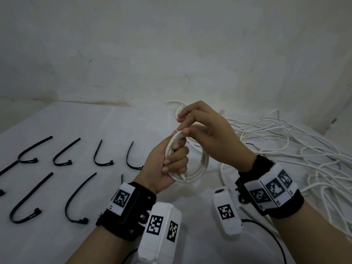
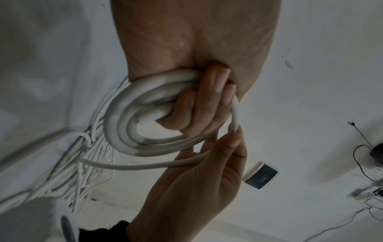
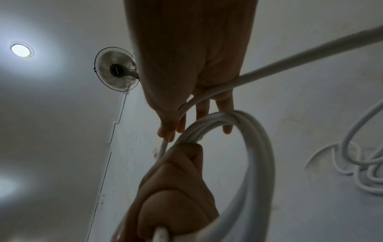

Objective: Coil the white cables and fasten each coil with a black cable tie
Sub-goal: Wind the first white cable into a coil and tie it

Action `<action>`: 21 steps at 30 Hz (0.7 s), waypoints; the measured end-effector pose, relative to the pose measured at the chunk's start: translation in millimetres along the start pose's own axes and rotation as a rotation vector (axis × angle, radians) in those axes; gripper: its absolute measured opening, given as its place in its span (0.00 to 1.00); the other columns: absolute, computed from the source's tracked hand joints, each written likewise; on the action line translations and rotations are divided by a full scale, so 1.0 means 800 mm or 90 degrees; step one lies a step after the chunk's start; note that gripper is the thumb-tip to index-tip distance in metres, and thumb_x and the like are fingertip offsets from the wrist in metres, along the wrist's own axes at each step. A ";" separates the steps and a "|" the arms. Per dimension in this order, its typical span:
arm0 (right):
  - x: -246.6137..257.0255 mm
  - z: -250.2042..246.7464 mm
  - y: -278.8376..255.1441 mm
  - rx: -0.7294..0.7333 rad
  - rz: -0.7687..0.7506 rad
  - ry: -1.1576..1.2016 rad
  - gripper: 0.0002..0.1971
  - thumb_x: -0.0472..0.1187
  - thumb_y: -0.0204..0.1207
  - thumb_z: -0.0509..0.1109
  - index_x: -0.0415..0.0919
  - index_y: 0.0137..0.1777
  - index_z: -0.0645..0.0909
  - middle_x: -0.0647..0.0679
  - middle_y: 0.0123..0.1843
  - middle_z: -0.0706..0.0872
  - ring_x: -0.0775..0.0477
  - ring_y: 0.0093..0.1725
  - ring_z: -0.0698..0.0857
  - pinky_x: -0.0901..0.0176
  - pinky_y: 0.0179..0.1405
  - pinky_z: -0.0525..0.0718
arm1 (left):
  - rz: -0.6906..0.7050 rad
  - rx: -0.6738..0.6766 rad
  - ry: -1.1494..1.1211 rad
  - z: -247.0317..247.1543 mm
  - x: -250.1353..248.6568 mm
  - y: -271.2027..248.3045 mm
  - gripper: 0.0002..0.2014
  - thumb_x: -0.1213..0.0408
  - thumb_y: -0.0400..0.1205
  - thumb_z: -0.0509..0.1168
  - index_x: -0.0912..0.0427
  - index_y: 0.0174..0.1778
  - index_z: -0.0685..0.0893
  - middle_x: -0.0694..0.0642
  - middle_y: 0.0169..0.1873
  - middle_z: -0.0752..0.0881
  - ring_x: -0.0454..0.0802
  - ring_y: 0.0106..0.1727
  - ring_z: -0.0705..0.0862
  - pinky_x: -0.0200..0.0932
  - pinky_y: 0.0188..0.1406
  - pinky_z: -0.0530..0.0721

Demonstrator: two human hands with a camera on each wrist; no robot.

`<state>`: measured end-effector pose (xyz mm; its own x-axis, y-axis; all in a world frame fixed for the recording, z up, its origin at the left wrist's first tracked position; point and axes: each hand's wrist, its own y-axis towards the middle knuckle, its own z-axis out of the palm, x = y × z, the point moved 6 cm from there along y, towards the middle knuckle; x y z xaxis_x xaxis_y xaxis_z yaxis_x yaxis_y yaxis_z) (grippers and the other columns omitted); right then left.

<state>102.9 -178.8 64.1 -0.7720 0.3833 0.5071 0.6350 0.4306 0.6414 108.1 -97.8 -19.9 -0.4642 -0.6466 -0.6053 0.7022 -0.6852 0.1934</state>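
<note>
We seem to be in a plain room: stained white walls (image 1: pixel 171 44), wall fan (image 3: pixel 116 71), recessed ceiling light (image 3: pixel 21 49), white-covered table (image 1: pixel 57 244).

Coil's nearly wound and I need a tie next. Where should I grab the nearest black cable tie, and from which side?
Judging by its pose, take the cable tie on its upright strap, from above. The head end is hidden behind the left hand, which grips the coil, so the right hand would fetch it.

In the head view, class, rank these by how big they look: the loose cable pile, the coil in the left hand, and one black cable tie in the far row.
1. Loose cable pile, clearly the largest.
2 and 3. Coil and cable tie: alike in extent, so unranked.
</note>
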 end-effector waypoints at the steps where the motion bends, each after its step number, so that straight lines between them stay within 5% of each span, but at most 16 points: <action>1: -0.001 0.000 0.000 -0.004 0.006 0.015 0.04 0.30 0.76 0.69 0.35 0.44 0.85 0.44 0.56 0.79 0.49 0.59 0.82 0.55 0.51 0.86 | 0.003 -0.005 0.001 -0.001 -0.001 0.000 0.24 0.52 0.86 0.49 0.56 0.25 0.73 0.47 0.10 0.68 0.38 0.08 0.65 0.30 0.10 0.64; 4: 0.001 0.002 0.000 0.000 0.022 0.050 0.04 0.31 0.76 0.69 0.38 0.44 0.85 0.46 0.57 0.78 0.47 0.60 0.83 0.46 0.50 0.87 | 0.015 -0.031 0.006 -0.006 -0.002 0.000 0.24 0.52 0.86 0.49 0.55 0.24 0.73 0.47 0.11 0.68 0.37 0.09 0.66 0.29 0.10 0.65; 10: 0.002 -0.002 0.001 0.011 0.023 0.050 0.03 0.32 0.75 0.70 0.38 0.43 0.85 0.44 0.55 0.79 0.47 0.57 0.83 0.49 0.51 0.86 | 0.020 -0.067 0.028 -0.006 0.001 0.000 0.22 0.55 0.84 0.52 0.55 0.22 0.71 0.47 0.11 0.67 0.38 0.07 0.65 0.30 0.09 0.58; 15: -0.015 0.002 0.001 -0.009 0.041 0.042 0.06 0.35 0.75 0.70 0.49 0.42 0.83 0.49 0.53 0.82 0.48 0.56 0.85 0.51 0.57 0.84 | 0.018 -0.026 -0.014 0.000 0.000 -0.001 0.20 0.54 0.83 0.54 0.57 0.24 0.72 0.48 0.12 0.68 0.37 0.08 0.66 0.31 0.11 0.57; 17: -0.020 0.003 -0.001 -0.018 0.056 0.061 0.09 0.34 0.75 0.69 0.51 0.42 0.80 0.49 0.52 0.83 0.48 0.54 0.86 0.59 0.52 0.84 | 0.027 -0.023 -0.019 -0.001 -0.002 -0.002 0.18 0.54 0.81 0.55 0.57 0.25 0.73 0.48 0.12 0.69 0.38 0.08 0.64 0.31 0.12 0.56; 21: -0.031 0.004 -0.006 -0.014 0.143 0.116 0.08 0.32 0.79 0.68 0.44 0.42 0.79 0.49 0.47 0.86 0.41 0.41 0.89 0.53 0.36 0.88 | 0.035 -0.039 -0.021 -0.002 -0.004 -0.004 0.20 0.46 0.77 0.58 0.57 0.25 0.74 0.47 0.11 0.67 0.38 0.08 0.60 0.31 0.12 0.59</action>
<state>118.7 -188.0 46.8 -0.6055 0.3134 0.7315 0.7915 0.3329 0.5126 108.0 -93.0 -19.9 -0.4417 -0.6939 -0.5687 0.7578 -0.6279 0.1775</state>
